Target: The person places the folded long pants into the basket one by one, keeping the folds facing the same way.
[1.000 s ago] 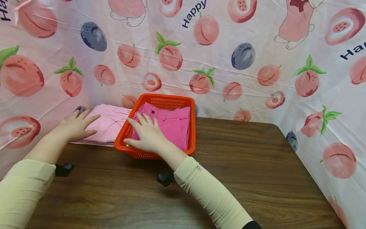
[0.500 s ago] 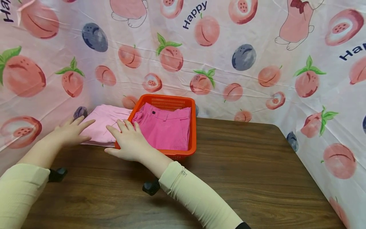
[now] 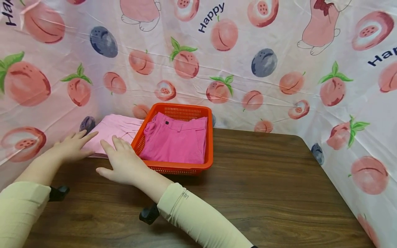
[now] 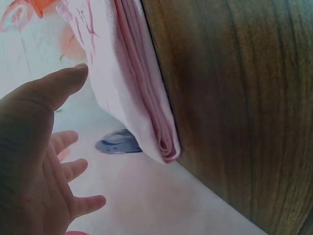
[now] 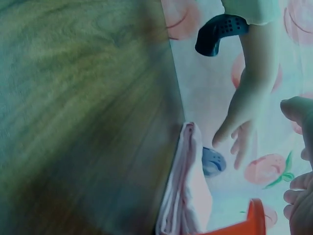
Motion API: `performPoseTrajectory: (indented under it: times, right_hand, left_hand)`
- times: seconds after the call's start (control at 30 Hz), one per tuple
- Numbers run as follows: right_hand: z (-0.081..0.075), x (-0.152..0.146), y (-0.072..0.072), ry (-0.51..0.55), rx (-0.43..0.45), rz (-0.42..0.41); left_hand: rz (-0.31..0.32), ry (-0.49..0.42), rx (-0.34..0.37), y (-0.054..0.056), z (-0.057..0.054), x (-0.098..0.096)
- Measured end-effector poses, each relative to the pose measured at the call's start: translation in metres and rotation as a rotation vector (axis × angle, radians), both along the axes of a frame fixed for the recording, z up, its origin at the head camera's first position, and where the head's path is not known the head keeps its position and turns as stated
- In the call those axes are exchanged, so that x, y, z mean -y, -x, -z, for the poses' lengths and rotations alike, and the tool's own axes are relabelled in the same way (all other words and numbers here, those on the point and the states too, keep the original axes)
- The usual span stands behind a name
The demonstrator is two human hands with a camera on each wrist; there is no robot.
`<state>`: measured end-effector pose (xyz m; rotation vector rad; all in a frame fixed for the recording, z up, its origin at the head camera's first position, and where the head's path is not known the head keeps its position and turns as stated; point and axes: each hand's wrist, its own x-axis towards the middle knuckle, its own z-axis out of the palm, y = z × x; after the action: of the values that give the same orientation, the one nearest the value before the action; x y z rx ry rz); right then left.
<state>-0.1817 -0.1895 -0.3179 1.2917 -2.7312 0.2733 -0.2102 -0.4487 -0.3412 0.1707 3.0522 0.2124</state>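
A fruit-printed sheet (image 3: pixel 238 58) is hanging behind a brown wooden table (image 3: pixel 263 186). A red basket (image 3: pixel 176 165) is standing there, holding a folded bright-pink garment (image 3: pixel 178 143). Folded light-pink cloth (image 3: pixel 114 129) is lying just left of it. The right hand (image 3: pixel 124 163) is hovering near the cloth and basket, fingers spreading apart; the left hand (image 3: pixel 69 150), fingers also apart, is hovering beside the cloth's left end.

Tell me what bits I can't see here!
Head view: the inside of the red basket beneath the bright pink garment, which covers it.
Head view: part of the pale pink cloth, behind the right hand.
Head view: the mark on the right sleeve, too small to read.
Right wrist view: most of the basket, cut off by the bottom edge.
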Motion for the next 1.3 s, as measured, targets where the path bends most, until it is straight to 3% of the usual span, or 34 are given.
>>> performPoseTrajectory:
  times: [0.17,0.47,1.0,1.3]
  right_hand:
    - [0.011,0.008,-0.006,0.001,0.065,0.002]
    - [0.033,0.024,-0.016,-0.096,-0.044,0.009]
    - [0.069,0.034,-0.004,-0.081,0.196,0.150]
    - [0.079,0.039,0.005,-0.069,0.280,0.196]
  left_hand:
    - [-0.002,-0.010,-0.011,-0.003,0.005,0.001]
    - [0.013,-0.038,-0.019,-0.004,0.016,0.001]
    - [0.007,-0.072,0.017,-0.010,0.040,-0.005]
    - [0.025,-0.076,0.012,-0.010,0.043,-0.008]
